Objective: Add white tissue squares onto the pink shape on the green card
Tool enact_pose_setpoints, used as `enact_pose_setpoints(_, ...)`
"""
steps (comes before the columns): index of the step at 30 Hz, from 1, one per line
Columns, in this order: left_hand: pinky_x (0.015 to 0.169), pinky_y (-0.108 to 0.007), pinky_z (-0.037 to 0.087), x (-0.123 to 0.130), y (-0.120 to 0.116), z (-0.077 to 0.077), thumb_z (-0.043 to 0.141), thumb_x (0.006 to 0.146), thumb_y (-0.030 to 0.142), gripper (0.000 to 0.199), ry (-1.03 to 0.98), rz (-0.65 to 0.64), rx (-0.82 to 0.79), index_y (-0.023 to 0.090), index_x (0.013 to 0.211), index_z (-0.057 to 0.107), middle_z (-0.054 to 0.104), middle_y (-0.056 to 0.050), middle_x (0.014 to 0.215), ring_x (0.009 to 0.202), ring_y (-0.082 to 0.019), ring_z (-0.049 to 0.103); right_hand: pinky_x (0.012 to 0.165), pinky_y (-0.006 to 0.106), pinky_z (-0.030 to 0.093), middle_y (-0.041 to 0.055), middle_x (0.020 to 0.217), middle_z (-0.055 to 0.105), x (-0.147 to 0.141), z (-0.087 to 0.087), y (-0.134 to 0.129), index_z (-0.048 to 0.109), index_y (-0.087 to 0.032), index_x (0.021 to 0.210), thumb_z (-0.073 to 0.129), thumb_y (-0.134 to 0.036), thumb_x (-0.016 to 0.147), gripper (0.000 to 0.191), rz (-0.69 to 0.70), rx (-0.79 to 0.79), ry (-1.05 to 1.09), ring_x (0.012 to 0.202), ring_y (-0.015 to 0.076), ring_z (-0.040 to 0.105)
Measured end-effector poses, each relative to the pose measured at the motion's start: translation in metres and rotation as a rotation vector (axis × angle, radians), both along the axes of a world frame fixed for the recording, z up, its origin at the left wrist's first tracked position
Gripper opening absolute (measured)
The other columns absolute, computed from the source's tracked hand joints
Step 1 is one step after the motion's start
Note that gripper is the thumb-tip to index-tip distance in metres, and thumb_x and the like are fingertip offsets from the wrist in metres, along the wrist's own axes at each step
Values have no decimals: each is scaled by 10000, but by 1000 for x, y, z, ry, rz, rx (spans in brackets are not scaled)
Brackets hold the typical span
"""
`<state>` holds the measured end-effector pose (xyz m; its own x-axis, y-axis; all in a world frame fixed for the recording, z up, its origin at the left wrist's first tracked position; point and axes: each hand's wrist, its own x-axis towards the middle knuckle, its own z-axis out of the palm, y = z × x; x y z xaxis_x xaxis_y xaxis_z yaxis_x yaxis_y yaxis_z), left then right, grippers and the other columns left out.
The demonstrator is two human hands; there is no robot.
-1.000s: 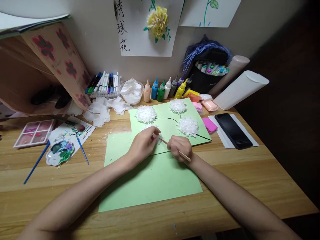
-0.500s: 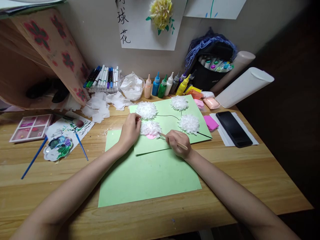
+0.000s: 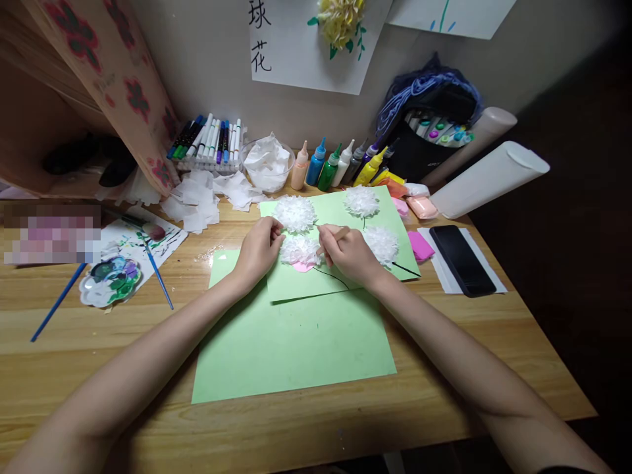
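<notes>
A green card (image 3: 320,286) with several fluffy white paper flowers and thin black lines lies on a larger green sheet (image 3: 296,349). My right hand (image 3: 350,253) is closed round a slim wooden stick (image 3: 340,234), beside the lower left flower (image 3: 300,250), which has a pink piece (image 3: 303,266) under its lower edge. My left hand (image 3: 261,249) rests at the card's left edge, fingers bent and pressed together by the two left flowers; whatever they pinch is too small to make out.
Paint bottles (image 3: 330,168), a bowl of white paper (image 3: 268,164) and markers (image 3: 210,139) line the back. A paint palette (image 3: 111,282) and brushes lie left. On the right are a black phone (image 3: 463,260), a pink pad (image 3: 419,245) and a white tube (image 3: 494,178).
My right hand has shifted up slightly, and the stick is held at a different slant. My left hand stays beside the left flowers. The camera view has moved a little.
</notes>
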<state>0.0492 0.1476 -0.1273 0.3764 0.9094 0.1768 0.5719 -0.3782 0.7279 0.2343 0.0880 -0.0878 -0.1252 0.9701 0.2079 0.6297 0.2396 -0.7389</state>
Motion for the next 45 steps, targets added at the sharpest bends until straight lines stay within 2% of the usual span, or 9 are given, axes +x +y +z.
enact_pose_setpoints(6,701,-284,436,-1,2,1,522,801,131,97,-1,-16,-5,186,880,505,568,-17,820,753,-152,547,562,251,373,-60,376,459,3,22,35,393,-202,528,407,-369,965,468,255,-234,-109,421,98,467)
enact_pose_setpoints(10,688,-290,431,-1,2,-1,514,807,135,99,-4,-16,-12,179,895,512,575,-27,823,748,-162,548,595,250,402,-40,446,507,15,20,27,432,-190,518,394,-371,968,486,331,-185,-41,478,96,505)
enact_pose_setpoints(14,701,-288,433,0,-1,-1,516,802,121,107,-14,6,-22,174,895,521,581,-36,838,767,-166,554,457,236,362,-34,443,487,25,14,-3,470,-189,544,386,-394,967,478,110,-31,266,405,86,453)
enact_pose_setpoints(18,681,-273,431,-6,3,11,481,844,150,89,0,39,-71,181,894,548,617,-27,801,757,-162,583,357,218,283,-39,414,464,25,-8,-34,484,-190,577,400,-412,956,447,-133,52,524,343,79,411)
enact_pose_setpoints(22,664,-285,425,-28,25,26,455,896,249,138,127,268,43,190,941,572,641,-33,807,780,-186,605,342,213,282,-37,416,463,19,-37,-50,485,-190,563,426,-412,936,438,-266,153,639,331,79,415)
enact_pose_setpoints(25,743,-311,443,-46,46,28,507,882,302,191,248,426,145,169,1004,569,650,-82,955,921,-223,603,354,216,295,-32,422,467,16,-48,-52,490,-190,558,433,-409,928,434,-298,185,643,343,84,417)
enact_pose_setpoints(28,785,-327,448,-54,66,23,532,867,327,236,330,482,127,149,1016,577,635,-124,1054,992,-244,590,361,219,303,-29,426,467,15,-52,-51,492,-191,561,421,-415,930,437,-314,188,644,351,88,416)
enact_pose_setpoints(35,733,-310,439,-51,81,27,531,840,267,103,335,482,-16,194,819,600,685,-67,935,924,-237,619,341,219,298,-28,425,470,16,-57,-51,492,-191,556,426,-440,924,449,-323,164,646,328,89,422)
enact_pose_setpoints(45,781,-341,436,-60,91,17,493,857,205,61,204,368,110,180,807,518,628,-98,934,900,-227,579,354,223,293,-31,422,467,18,-60,-52,498,-193,559,411,-430,932,451,-314,177,624,341,88,416)
